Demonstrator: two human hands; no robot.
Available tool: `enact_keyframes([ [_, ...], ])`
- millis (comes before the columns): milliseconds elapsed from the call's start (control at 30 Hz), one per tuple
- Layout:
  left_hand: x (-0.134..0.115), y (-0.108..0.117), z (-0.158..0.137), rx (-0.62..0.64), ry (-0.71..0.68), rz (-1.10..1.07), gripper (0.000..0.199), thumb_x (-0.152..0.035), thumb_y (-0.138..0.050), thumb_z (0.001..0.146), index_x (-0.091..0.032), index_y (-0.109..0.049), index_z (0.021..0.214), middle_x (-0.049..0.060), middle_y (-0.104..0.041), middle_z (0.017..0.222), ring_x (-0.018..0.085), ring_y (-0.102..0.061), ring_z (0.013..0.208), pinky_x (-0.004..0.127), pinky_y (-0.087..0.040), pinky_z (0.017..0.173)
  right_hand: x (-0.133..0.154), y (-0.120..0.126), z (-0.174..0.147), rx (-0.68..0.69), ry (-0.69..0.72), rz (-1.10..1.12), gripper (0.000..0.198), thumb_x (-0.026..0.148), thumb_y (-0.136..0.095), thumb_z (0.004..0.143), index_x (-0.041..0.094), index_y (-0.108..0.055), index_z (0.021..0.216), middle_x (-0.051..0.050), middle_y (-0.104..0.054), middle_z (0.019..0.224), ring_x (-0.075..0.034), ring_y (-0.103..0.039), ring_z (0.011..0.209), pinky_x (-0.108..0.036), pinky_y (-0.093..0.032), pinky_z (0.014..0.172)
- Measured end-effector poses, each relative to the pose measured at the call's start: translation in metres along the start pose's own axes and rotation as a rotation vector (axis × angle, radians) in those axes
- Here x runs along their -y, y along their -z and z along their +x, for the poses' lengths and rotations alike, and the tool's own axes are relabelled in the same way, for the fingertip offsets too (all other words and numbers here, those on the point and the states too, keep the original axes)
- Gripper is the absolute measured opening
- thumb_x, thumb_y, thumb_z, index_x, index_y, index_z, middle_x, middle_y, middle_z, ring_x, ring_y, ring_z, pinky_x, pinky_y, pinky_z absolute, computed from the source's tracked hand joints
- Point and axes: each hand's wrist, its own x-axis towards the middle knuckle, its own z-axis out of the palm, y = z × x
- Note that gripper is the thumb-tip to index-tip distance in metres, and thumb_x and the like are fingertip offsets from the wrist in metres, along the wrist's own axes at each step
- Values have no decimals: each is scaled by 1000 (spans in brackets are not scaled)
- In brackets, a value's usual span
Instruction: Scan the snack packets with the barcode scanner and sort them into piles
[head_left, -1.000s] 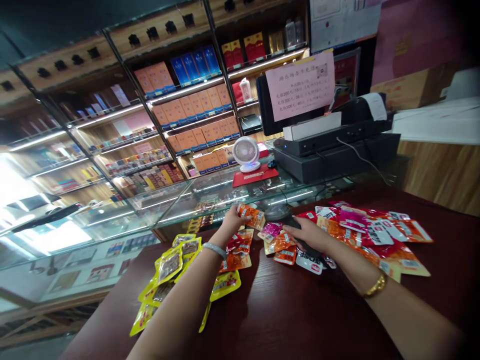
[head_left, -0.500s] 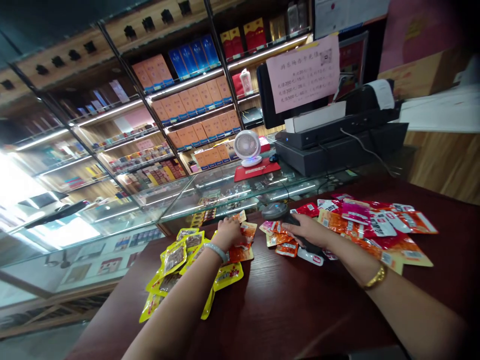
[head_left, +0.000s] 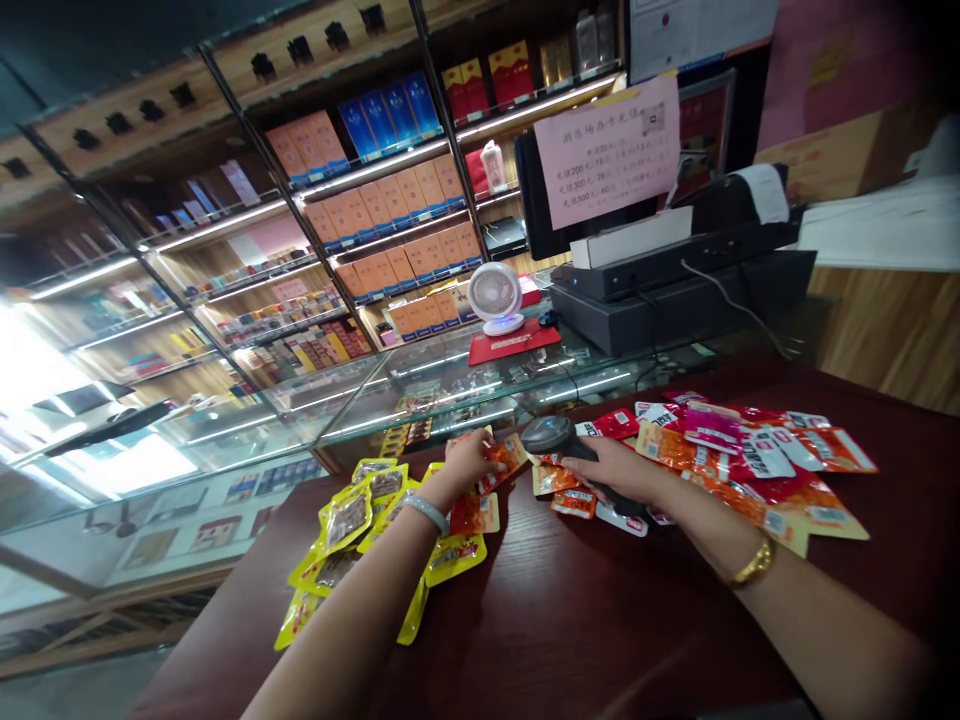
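Observation:
My left hand (head_left: 466, 468) is closed on an orange snack packet (head_left: 510, 457), whose free end points right towards a black handheld barcode scanner (head_left: 547, 434). Fingers of my right hand (head_left: 619, 468) wrap round the scanner's handle, and its head faces left. Below my left hand another orange packet (head_left: 475, 514) lies on top of yellow snack packets (head_left: 349, 520). A few small orange packets (head_left: 574, 501) rest on the table under the scanner. Right of my right hand spreads a pile of red, pink and orange packets (head_left: 769, 455).
A dark red-brown table (head_left: 540, 620) carries the packets. Behind it are a glass display counter (head_left: 435, 375), a small white fan (head_left: 495, 295) and a cash register (head_left: 675, 285) with a pink handwritten sign (head_left: 607, 150). Shelves with boxed goods (head_left: 382, 205) line the back.
The scanner's head has risen and come nearer my left hand. My left hand has shifted slightly right, lifting an orange packet off the others and turning it towards the scanner.

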Motion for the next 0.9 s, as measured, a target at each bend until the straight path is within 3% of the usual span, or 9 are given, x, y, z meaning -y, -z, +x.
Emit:
enact_keyframes([
  [133, 9, -4, 4, 77, -14, -440, 45, -36, -84, 62, -18, -60, 95, 3, -70, 87, 17, -67, 75, 28, -50, 70, -2, 1, 1, 1, -1, -4, 33, 54, -66, 85, 22, -61, 91, 6, -54, 52, -12, -48, 39, -23, -39, 38],
  [233, 12, -8, 5, 95, -13, -626, 49, -38, -86, 59, -17, -58, 92, 1, -69, 81, 14, -65, 68, 25, -50, 63, -3, 1, 1, 11, -1, 1, 32, 54, -65, 85, 22, -61, 91, 6, -54, 54, -12, -48, 39, -23, -39, 39],
  [333, 10, -8, 6, 79, -19, -592, 44, -34, -85, 60, -16, -60, 91, 1, -68, 80, 14, -65, 68, 23, -49, 62, -3, 0, 1, 12, 0, 6, 33, 54, -65, 85, 22, -60, 89, 7, -53, 52, -12, -47, 39, -24, -40, 40],
  [500, 7, -5, 8, 71, -162, -342, 28, -26, -78, 64, -13, -64, 84, 2, -68, 79, 17, -65, 74, 23, -45, 63, 0, -1, -1, 4, -6, 23, 35, 57, -65, 84, 23, -56, 81, 7, -51, 50, -11, -46, 37, -24, -40, 39],
  [667, -1, -19, 9, 107, -49, -641, 42, -34, -82, 65, -15, -62, 97, 2, -68, 79, 14, -64, 66, 24, -49, 62, 0, 1, -1, -2, 1, 43, 35, 57, -64, 85, 23, -56, 82, 7, -52, 49, -11, -46, 37, -23, -39, 39],
  [767, -19, -24, 14, 174, -116, -808, 48, -36, -79, 73, -15, -62, 112, 5, -72, 88, 14, -68, 76, 26, -53, 74, -2, 2, 0, 6, 10, 57, 36, 58, -62, 87, 23, -56, 88, 8, -53, 50, -11, -47, 37, -23, -39, 40],
  [833, -29, -19, 19, 145, -137, -682, 44, -35, -71, 83, -16, -61, 121, 7, -73, 96, 15, -69, 87, 27, -52, 83, -3, 4, 1, 10, 13, 62, 37, 59, -61, 87, 23, -55, 90, 7, -53, 52, -11, -47, 37, -23, -39, 39],
  [900, -30, -9, 23, 43, -66, -446, 39, -35, -67, 85, -17, -64, 120, 11, -74, 103, 20, -69, 98, 32, -51, 89, -4, 5, 2, 11, 9, 62, 38, 60, -60, 87, 23, -54, 89, 7, -53, 51, -11, -47, 36, -23, -38, 38],
])
